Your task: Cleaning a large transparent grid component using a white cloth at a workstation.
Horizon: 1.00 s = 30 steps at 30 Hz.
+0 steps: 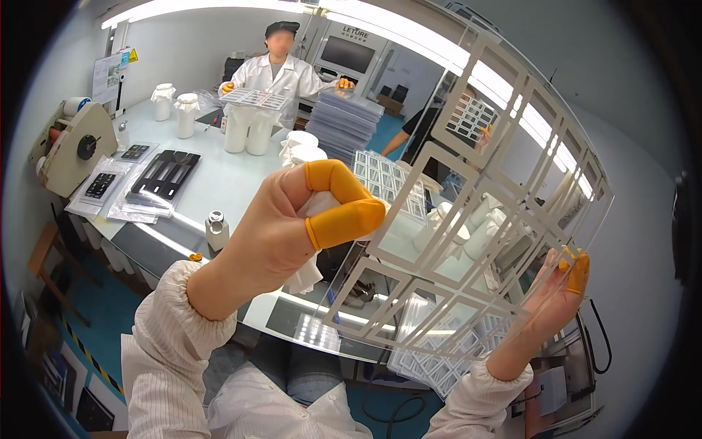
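Observation:
Raised before me is a large clear panel [440, 257] printed with several grey rectangular frames, tilted and see-through. My right hand [550, 298] grips its right edge, with yellow finger cots on the fingertips. My left hand [252, 230], with yellow cots on thumb and forefinger, is closed round a crumpled white cloth [306, 275]; part of it shows between the fingers. The left fingertips meet the panel's left edge; whether they also pinch it I cannot tell. Below the panel, more frame-printed sheets [431, 366] lie near the table's front edge.
White cloth-covered jars [236, 130] stand on the glass table [212, 172]. A small metal-topped bottle [216, 230] is left of my left hand. Black trays [164, 174] and a tape dispenser [77, 146] sit left. Across the table, a co-worker [274, 77] stands beside stacked clear sheets [342, 121].

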Available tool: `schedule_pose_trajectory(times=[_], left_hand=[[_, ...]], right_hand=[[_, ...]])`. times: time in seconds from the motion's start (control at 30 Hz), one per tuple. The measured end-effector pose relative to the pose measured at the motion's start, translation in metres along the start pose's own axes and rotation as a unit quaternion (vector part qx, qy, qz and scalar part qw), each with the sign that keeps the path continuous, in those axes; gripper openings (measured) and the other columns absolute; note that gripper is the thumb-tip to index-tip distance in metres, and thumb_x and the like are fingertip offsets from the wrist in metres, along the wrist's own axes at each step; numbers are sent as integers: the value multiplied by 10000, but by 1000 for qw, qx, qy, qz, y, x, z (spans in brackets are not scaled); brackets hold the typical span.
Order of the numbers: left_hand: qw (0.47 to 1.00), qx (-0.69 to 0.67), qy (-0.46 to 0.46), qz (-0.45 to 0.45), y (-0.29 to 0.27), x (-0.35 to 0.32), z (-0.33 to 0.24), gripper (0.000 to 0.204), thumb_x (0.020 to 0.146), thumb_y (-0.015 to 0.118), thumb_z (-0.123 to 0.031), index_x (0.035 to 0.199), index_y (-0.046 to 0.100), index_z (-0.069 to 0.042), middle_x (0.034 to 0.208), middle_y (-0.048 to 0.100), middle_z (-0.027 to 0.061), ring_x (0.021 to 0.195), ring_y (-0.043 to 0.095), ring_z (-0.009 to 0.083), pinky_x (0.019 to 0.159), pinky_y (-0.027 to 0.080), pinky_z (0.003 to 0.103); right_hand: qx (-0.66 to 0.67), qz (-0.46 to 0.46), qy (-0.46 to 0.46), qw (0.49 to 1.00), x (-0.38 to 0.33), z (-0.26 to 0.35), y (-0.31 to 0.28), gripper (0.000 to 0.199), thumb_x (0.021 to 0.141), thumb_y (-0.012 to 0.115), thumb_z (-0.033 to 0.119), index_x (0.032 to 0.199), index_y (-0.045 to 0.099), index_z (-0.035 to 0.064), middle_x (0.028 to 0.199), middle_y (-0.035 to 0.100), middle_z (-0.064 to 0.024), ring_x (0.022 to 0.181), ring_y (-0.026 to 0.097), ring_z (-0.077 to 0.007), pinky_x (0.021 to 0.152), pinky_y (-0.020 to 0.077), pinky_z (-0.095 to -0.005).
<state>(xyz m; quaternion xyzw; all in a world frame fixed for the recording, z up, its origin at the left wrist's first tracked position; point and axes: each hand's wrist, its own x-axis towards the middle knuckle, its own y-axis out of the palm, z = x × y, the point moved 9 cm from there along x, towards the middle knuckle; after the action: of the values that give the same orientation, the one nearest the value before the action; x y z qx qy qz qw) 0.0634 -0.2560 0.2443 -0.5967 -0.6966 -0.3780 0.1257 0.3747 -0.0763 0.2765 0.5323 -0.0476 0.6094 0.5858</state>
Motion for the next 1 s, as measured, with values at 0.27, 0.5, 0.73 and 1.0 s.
schedule_pose_trajectory(times=[0.27,0.5,0.73,1.0], left_hand=[[1000,-15,10,-24,-11,-1,6,240,733,673,-76,927,562,12,799,571,17,641,496,20,562,377,134],[998,-7,24,-58,-42,5,18,265,780,607,-77,1015,530,20,746,541,9,512,382,-7,440,294,118],[997,16,15,-80,-51,14,28,238,783,597,-93,993,545,7,684,508,7,467,349,12,417,275,120],[997,29,21,-75,-59,18,25,279,817,567,-146,1046,538,11,674,473,-5,493,329,23,414,260,138]], right_hand=[[-5,74,-36,997,-6,13,20,192,876,483,150,1025,525,36,963,544,-52,905,503,-137,857,368,-287],[45,150,-44,987,-13,23,46,171,868,499,145,984,554,32,906,561,-41,854,500,-124,811,382,-279],[64,172,-61,981,-13,31,53,152,849,532,79,983,519,8,903,555,-33,859,500,-90,863,344,-245],[66,89,-14,994,-1,18,52,145,848,528,77,976,539,9,858,554,-33,821,518,-101,824,377,-238]])
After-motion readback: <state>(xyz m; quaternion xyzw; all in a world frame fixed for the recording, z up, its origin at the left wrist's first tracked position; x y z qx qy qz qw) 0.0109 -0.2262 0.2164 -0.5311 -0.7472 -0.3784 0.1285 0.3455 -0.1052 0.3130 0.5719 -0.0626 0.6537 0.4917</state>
